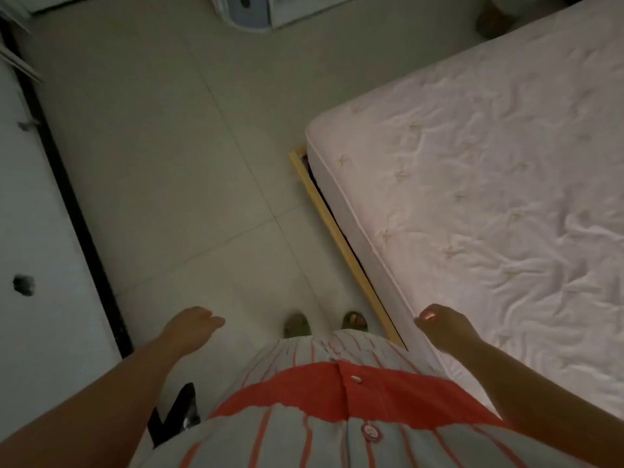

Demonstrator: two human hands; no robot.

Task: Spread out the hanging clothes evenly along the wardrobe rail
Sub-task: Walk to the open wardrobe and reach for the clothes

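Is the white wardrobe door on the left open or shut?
Shut, it seems: the white door lies flat beside the floor, and no rail or clothes show. Both hands hang empty.

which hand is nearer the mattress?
Right. The right hand hangs at the mattress edge, overlapping it in view. The left hand is over the floor tiles, across the body from it, nearer the white cabinet.

Pale tiled floor (175, 170), dim light. Two feet in green sandals (297, 325) stand on tiles near bottom centre. Bed at right: yellow wooden frame (332, 231) rests on floor, mattress (489, 184) on it under wrinkled pale sheet. Blue-white object (251, 11) on floor at top edge, unclear.
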